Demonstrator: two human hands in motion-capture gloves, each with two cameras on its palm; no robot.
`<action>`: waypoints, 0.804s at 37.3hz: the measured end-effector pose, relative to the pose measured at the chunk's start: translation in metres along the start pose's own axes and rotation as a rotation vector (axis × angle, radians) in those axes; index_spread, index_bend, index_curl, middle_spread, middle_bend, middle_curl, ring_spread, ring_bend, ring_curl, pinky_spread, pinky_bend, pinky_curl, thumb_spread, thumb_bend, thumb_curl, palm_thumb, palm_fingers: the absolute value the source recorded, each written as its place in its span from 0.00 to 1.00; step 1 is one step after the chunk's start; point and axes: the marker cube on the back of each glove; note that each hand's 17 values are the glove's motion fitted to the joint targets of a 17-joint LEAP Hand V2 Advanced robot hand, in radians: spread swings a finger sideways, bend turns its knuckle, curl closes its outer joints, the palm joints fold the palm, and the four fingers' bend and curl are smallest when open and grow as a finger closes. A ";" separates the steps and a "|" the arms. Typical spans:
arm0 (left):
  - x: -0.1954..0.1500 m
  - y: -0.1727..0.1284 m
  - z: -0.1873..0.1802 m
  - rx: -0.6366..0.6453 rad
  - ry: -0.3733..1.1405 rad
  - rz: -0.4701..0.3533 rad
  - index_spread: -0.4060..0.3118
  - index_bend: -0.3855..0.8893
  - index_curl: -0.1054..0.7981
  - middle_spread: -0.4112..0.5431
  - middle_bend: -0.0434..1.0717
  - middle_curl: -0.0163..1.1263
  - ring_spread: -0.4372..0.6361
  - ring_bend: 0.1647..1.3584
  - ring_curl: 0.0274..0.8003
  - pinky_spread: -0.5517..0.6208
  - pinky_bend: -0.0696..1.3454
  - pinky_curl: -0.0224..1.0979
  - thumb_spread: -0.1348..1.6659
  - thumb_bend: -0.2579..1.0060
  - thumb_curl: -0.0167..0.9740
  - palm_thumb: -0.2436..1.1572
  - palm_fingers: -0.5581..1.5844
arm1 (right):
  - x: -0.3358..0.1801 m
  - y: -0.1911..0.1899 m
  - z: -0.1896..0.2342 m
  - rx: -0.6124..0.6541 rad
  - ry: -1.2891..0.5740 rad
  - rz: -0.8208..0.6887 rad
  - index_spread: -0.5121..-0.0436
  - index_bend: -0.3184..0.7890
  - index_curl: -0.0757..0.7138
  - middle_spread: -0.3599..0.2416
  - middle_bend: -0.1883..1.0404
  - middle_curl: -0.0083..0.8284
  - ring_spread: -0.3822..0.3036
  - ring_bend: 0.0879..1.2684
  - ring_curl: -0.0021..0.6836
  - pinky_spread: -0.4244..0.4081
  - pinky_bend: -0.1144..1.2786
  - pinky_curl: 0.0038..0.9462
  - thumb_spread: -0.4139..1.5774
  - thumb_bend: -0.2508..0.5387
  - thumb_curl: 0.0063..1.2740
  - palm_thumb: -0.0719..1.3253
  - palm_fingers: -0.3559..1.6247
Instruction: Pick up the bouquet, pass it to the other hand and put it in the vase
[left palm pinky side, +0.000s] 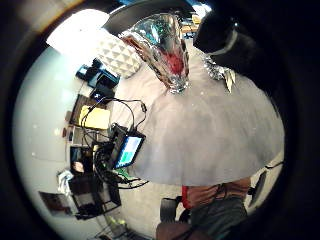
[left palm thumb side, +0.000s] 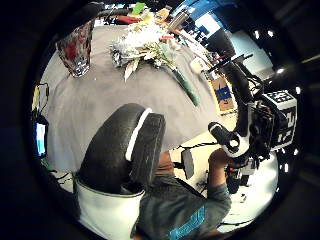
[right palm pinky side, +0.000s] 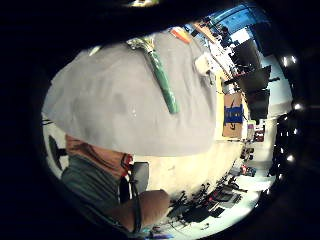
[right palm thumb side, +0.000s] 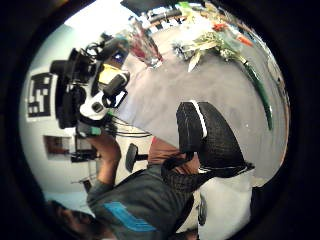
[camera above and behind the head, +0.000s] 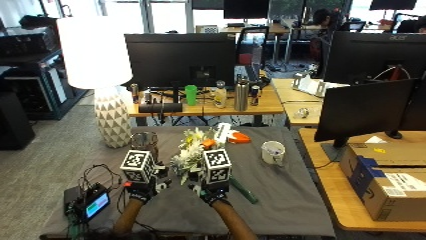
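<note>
Grey table (camera above and behind the head: 286, 200), bouquet (camera above and behind the head: 196, 150) lying beyond both hands' fingers, untouched

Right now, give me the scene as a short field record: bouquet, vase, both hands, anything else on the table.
bouquet: lies on the grey table cloth, green-wrapped stem towards the person, blooms away; not held
vase: clear glass vase upright on the cloth, left of the blooms, no bouquet in it
left hand: left hand above the cloth near the vase, holds nothing
right hand: right hand above the cloth near the stem, holds nothing
other: white mug, small screen at left edge
</note>
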 end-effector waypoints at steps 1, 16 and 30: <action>0.000 0.000 0.001 -0.001 0.000 0.000 0.51 0.40 0.16 0.46 0.23 0.06 0.49 0.23 0.07 0.61 0.32 0.09 0.31 0.25 0.05 0.25 0.49 | 0.000 0.000 0.000 0.000 0.000 0.001 0.73 0.41 0.14 0.68 0.31 0.06 0.67 0.11 0.04 0.67 0.41 0.11 0.43 0.66 0.06 0.34 0.31; 0.004 -0.005 0.005 0.001 0.001 0.014 0.46 0.41 0.28 0.49 0.22 0.21 0.57 0.31 0.25 0.76 0.34 0.23 0.61 0.21 0.14 0.27 0.45 | 0.012 0.000 0.005 -0.013 -0.003 0.035 0.38 0.41 0.28 0.75 0.32 0.22 0.82 0.13 0.18 0.83 0.48 0.27 0.75 0.67 0.14 0.41 0.26; 0.003 0.002 -0.005 0.085 0.049 0.008 0.46 0.40 0.33 0.49 0.22 0.26 0.59 0.33 0.29 0.77 0.34 0.27 0.67 0.19 0.20 0.27 0.45 | 0.020 0.001 0.007 0.003 0.064 -0.015 0.34 0.41 0.34 0.76 0.32 0.30 0.84 0.16 0.26 0.85 0.49 0.32 0.82 0.60 0.18 0.45 0.26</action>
